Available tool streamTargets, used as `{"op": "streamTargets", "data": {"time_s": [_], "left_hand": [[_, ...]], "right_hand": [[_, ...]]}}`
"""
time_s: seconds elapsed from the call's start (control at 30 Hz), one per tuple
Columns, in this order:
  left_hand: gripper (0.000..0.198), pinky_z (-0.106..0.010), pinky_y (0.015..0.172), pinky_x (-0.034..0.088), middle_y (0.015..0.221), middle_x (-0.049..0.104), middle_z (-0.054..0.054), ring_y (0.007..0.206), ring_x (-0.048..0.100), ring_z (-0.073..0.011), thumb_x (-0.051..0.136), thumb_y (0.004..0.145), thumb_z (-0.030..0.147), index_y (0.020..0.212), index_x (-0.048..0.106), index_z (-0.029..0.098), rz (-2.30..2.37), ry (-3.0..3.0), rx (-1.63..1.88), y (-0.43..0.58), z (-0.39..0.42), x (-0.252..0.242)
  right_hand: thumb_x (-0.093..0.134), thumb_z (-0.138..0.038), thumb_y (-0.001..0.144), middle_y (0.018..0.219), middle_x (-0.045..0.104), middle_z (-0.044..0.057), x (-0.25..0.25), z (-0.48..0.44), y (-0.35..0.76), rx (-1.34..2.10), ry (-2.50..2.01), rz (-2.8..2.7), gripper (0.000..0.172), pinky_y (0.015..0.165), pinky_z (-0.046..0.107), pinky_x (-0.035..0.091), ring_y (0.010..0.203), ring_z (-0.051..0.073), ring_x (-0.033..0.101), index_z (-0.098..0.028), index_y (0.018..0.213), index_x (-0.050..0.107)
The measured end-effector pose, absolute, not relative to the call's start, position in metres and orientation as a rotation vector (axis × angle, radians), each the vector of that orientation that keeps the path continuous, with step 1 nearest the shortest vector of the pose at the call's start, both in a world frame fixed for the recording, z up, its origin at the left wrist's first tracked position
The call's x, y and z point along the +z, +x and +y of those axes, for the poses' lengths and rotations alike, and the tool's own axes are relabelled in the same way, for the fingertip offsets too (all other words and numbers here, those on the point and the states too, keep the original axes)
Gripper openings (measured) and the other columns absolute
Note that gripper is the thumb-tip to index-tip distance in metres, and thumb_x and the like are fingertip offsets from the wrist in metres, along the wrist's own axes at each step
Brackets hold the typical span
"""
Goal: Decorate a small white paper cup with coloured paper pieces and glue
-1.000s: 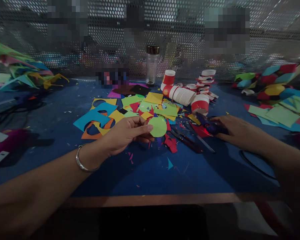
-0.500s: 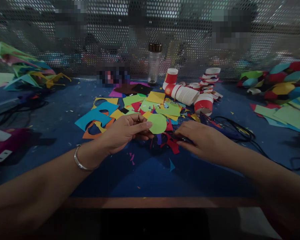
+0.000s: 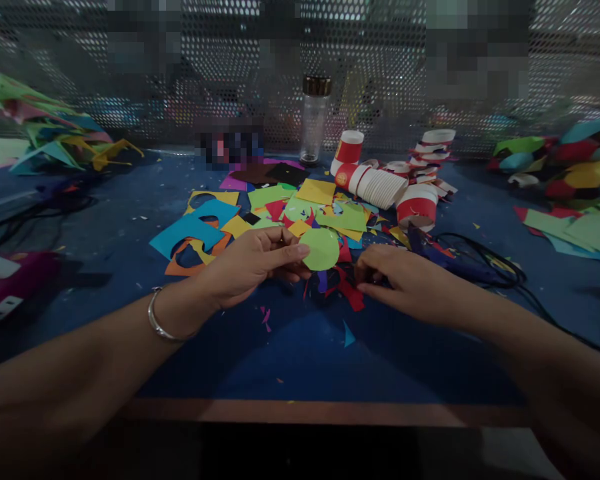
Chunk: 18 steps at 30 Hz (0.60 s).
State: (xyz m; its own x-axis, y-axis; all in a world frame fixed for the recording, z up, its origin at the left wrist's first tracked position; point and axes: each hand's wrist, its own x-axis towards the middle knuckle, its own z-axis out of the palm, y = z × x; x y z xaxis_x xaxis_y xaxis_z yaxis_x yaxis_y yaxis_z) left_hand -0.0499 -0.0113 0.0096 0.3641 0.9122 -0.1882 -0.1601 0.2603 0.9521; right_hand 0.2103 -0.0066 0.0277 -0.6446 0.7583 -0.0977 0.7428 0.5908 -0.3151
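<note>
A light-green paper circle [image 3: 321, 249] is pinched at its left edge between the thumb and fingers of my left hand [image 3: 263, 260], held above the table. To the right of the circle, apart from it, my right hand [image 3: 400, 277] is closed with curled fingers. Something small and dark shows between those fingers, too hidden to name. Red paper scraps [image 3: 350, 290] lie just below and between the hands. Behind them spreads a pile of coloured paper, with a yellow square [image 3: 316, 191] on top and a blue sheet with holes cut out [image 3: 195, 228] at its left.
Red-and-white paper cups [image 3: 380, 185] lie and stand behind my right hand, near a glue gun [image 3: 450, 261] with a black cord. A clear bottle [image 3: 314, 127] stands by the perforated metal screen [image 3: 230, 67]. At the left edge is a purple power strip [image 3: 25, 283].
The view has shifted slightly, so the cups and bottle sit further right. My left hand keeps the green circle; the fingers of my right hand have turned slightly, and less of the dark thing shows.
</note>
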Motion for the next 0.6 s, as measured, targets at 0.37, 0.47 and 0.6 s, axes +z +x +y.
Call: {"op": "streamTargets", "data": {"time_s": [0.37,0.47,0.6], "left_hand": [[0.034,-0.020,0.063,0.056,0.071,0.073,0.000,0.069,0.073,-0.0126,0.090,0.071,0.035,0.077,0.063,0.015,0.926,1.043,0.835,-0.0492,-0.0116,0.0094],[0.033,-0.021,0.064,0.057,0.071,0.073,-0.002,0.070,0.074,-0.0136,0.090,0.071,0.032,0.077,0.062,0.015,0.922,1.043,0.801,-0.0484,-0.0125,0.0095],[0.031,-0.020,0.065,0.058,0.073,0.074,-0.002,0.070,0.074,-0.0134,0.089,0.072,0.028,0.078,0.062,0.015,0.916,1.030,0.763,-0.0463,-0.0152,0.0104]], "right_hand": [[0.065,-0.037,0.086,0.079,0.070,0.002,0.0291,-0.0056,0.2173,0.837,-1.324,-2.224,0.024,0.064,0.031,0.050,0.069,0.018,0.063,-0.020,0.102,0.069],[0.071,-0.044,0.083,0.078,0.071,0.003,0.0304,-0.0068,0.2156,0.922,-1.315,-2.060,0.024,0.067,0.033,0.051,0.071,0.018,0.065,-0.021,0.090,0.072],[0.080,-0.046,0.075,0.072,0.069,0.001,0.0346,-0.0109,0.2084,1.022,-1.314,-1.866,0.028,0.061,0.031,0.051,0.064,0.016,0.061,-0.021,0.081,0.069]]}}
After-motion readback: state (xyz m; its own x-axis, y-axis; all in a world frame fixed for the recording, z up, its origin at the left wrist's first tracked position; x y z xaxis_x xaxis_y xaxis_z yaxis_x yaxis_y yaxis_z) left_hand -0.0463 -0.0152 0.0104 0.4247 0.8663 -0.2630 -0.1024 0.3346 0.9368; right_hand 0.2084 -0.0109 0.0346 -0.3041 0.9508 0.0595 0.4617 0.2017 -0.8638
